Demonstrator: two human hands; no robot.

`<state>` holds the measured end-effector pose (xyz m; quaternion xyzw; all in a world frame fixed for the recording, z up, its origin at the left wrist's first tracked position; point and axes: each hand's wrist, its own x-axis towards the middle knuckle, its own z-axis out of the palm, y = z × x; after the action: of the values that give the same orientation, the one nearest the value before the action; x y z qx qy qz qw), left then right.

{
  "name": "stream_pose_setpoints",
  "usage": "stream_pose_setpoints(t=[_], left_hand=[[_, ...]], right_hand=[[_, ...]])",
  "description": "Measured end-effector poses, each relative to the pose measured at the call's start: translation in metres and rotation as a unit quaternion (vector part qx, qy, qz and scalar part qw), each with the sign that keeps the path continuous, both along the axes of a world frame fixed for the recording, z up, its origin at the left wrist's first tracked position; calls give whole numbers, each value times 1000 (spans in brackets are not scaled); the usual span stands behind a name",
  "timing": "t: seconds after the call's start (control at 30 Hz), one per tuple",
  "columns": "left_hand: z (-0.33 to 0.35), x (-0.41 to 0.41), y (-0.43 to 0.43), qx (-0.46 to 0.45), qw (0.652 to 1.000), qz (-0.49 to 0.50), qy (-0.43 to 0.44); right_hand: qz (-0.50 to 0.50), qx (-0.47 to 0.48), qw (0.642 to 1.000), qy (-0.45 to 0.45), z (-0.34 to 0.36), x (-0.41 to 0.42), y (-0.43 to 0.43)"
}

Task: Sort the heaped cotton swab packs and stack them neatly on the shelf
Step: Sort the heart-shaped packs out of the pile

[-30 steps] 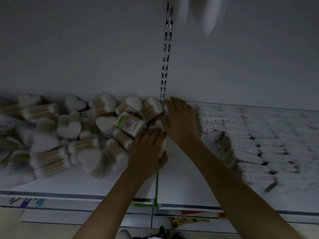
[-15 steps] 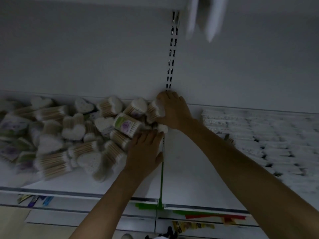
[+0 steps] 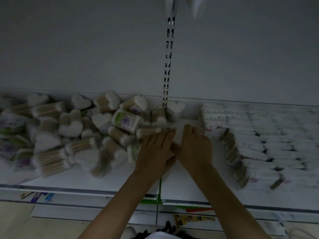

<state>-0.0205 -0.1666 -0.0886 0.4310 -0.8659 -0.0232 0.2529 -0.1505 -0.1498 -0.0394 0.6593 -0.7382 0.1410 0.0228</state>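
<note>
I have both hands meeting at the middle of the shelf [image 3: 183,185], just in front of the slotted upright [image 3: 168,66] on the back panel. My left hand [image 3: 155,149] lies with its fingers stretched nearly flat. The tips rest on a pack of wooden-stick swabs [image 3: 148,131] at the right edge of the heap of cotton swab packs [image 3: 69,131], which sprawls across the shelf's left half. My right hand [image 3: 195,145] sits against the left one, knuckles up. Its fingers bend down over a white pack [image 3: 177,136] between the two hands, but through the blur I cannot tell whether it actually grips that pack. A heart-shaped pack [image 3: 175,107] stands on end just beyond my fingertips. On the right, rows of flat packs [image 3: 259,135] lie in neat overlapping lines.
</note>
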Motion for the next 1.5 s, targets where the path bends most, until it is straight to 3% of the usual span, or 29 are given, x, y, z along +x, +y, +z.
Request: stream_pose_setpoints(t=[0.07, 0.2, 0.27, 0.37, 0.67, 1.03, 1.23, 1.5], left_hand=[[-3, 1, -4, 8, 1000, 1, 1], [0, 7, -16, -40, 999, -16, -14], [3, 8, -23, -49, 998, -32, -38], [8, 7, -35, -19, 994, -30, -105], [10, 4, -49, 68, 985, 89, -133], [10, 1, -46, 89, 984, 138, -65], [43, -24, -75, 112, 967, 206, -99], [52, -23, -79, 136, 965, 220, -47]], right_hand=[[-9, 30, 1000, 2, 3, -5, 4], [80, -141, 984, 73, -3, -15, 11], [132, -164, 976, 61, -14, -20, 7], [104, -196, 973, 63, -23, -22, -5], [99, -207, 973, 27, -33, -18, -34], [85, -177, 981, -3, -33, -9, -52], [77, -219, 968, -98, -43, -13, -21], [130, -167, 975, -68, -58, -21, 2]])
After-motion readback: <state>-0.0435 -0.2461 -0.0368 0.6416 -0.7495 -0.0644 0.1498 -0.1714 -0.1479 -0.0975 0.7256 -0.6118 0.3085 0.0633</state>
